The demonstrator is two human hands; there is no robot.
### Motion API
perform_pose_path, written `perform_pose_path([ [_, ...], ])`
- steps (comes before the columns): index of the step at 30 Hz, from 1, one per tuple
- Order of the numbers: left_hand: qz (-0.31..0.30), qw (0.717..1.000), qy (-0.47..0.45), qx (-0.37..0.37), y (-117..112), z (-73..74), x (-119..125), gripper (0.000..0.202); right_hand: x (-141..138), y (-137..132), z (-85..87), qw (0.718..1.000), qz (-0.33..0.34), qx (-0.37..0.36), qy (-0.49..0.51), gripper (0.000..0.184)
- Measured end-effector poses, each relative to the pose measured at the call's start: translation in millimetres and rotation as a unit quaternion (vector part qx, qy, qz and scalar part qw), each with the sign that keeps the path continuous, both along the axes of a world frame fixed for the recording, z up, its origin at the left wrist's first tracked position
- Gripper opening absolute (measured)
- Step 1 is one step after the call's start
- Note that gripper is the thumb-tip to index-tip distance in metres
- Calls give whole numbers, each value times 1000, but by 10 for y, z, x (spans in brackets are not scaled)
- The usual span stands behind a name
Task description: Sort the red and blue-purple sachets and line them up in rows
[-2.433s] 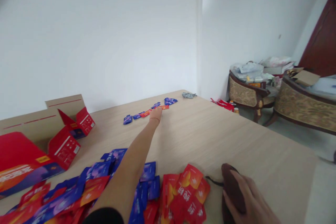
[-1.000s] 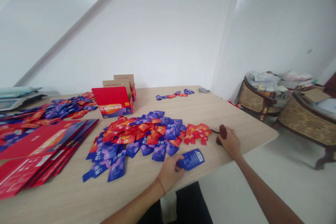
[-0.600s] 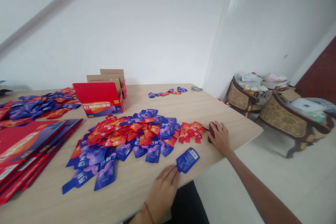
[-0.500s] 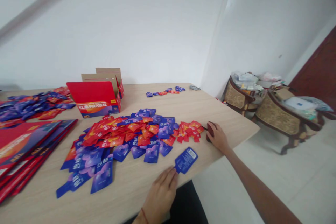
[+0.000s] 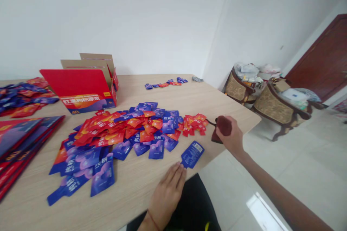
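Note:
My left hand lies nearly flat at the table's near edge. Its fingertips rest on the narrow end of a blue sachet, whose barcode side faces up. Over the table's right side, my right hand is closed on a dark reddish-brown object. A thin dark strip sticks out to its left; I cannot make out what kind of thing it is. Small red torn-off sachet pieces lie left of that hand. Beside them spreads a heap of red and blue sachets.
An open red carton stands behind the heap. Flattened red cartons and a second sachet pile are on the left. Several small sachets or pieces lie farther back. Laden patterned armchairs stand beyond the table's right edge.
My right hand has raised and tilted the reddish-brown object, so more of it shows. My left hand stays at the blue sachet. The view has shifted slightly.

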State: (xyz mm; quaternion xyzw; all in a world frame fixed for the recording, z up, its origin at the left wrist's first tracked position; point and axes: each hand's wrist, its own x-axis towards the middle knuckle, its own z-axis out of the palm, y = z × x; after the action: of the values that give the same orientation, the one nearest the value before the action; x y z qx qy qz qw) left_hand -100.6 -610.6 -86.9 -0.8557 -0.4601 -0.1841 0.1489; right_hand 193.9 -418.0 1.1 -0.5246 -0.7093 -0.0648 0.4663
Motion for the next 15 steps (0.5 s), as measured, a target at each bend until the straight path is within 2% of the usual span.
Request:
perform_pose_path([
  [3, 1, 1000, -3, 0, 3, 3, -1, 54, -440, -480, 98, 980, 166, -46, -96, 48],
  [5, -1, 1000, -8, 0, 3, -8, -1, 55, -719, -731, 44, 947, 250, -85, -181, 47],
  [7, -1, 1000, -13, -5, 3, -23, -2, 54, -909, -879, -68, 911, 300, -124, -256, 45],
  [10, -2, 1000, -15, -16, 2, -33, -4, 53, -970, -873, -229, 882, 313, -148, -320, 43],
  [15, -9, 1000, -14, -18, 7, -18, -11, 54, -711, -415, -323, 902, 263, -120, -320, 39],
])
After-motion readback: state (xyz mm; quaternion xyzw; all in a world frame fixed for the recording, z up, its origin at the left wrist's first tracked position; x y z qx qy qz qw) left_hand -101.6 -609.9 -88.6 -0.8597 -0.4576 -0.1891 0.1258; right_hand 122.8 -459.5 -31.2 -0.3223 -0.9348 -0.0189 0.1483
